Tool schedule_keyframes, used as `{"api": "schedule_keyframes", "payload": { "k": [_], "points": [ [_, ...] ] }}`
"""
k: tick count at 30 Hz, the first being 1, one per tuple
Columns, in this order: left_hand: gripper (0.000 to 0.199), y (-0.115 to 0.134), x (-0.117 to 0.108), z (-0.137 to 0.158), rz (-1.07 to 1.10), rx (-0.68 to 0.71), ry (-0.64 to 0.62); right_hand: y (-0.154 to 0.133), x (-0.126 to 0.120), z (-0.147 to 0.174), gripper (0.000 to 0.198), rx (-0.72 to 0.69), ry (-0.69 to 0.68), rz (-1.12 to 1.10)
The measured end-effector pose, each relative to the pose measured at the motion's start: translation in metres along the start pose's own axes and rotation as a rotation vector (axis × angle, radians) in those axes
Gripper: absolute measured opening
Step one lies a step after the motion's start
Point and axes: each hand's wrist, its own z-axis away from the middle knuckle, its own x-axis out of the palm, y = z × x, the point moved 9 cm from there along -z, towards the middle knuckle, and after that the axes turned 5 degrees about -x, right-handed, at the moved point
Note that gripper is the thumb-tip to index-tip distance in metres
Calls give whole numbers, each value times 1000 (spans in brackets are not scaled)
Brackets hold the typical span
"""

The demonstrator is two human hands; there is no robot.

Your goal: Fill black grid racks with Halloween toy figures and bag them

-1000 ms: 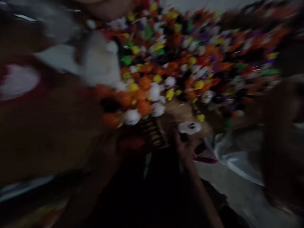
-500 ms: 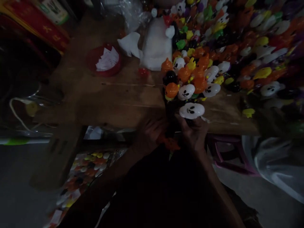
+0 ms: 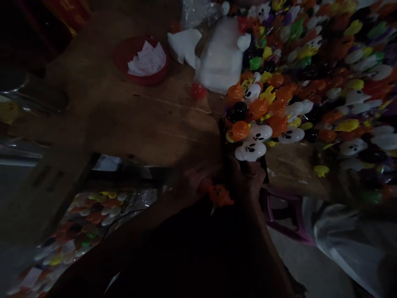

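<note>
The scene is very dark. My left hand (image 3: 194,178) is at the table's front edge, its fingers curled at an orange pumpkin-faced toy (image 3: 221,195); a second orange part beside it is half hidden by the fingers. My right hand (image 3: 249,178) is closed just below a white skull-faced toy (image 3: 250,151) and appears to grip its underside, though shadow hides the fingertips. That toy sits against the near side of a cluster of small orange, white, black and yellow toys (image 3: 239,130). A dark edge, perhaps of a tray, shows under the cluster.
A large heap of similar toys (image 3: 338,91) covers the table's right side. On the wooden table (image 3: 139,128) stand a red bowl (image 3: 120,62) of paper slips and a stack of clear bags (image 3: 221,58). Below are bagged toys (image 3: 93,215) and a purple stool (image 3: 288,231).
The view has shifted left, so the table things appear farther right. Against the cluster, the skull toy and my right hand have moved left and closer. The orange toy stays by my left hand.
</note>
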Motion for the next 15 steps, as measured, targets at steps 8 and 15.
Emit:
{"api": "schedule_keyframes", "payload": {
  "k": [8, 15],
  "points": [
    [43, -16, 11, -25, 235, -314, 65, -15, 8, -16, 22, -149, -187, 4],
    [36, -15, 14, -27, 215, -225, 38, -15, 26, -10, 29, -126, -185, -80]
  ]
}}
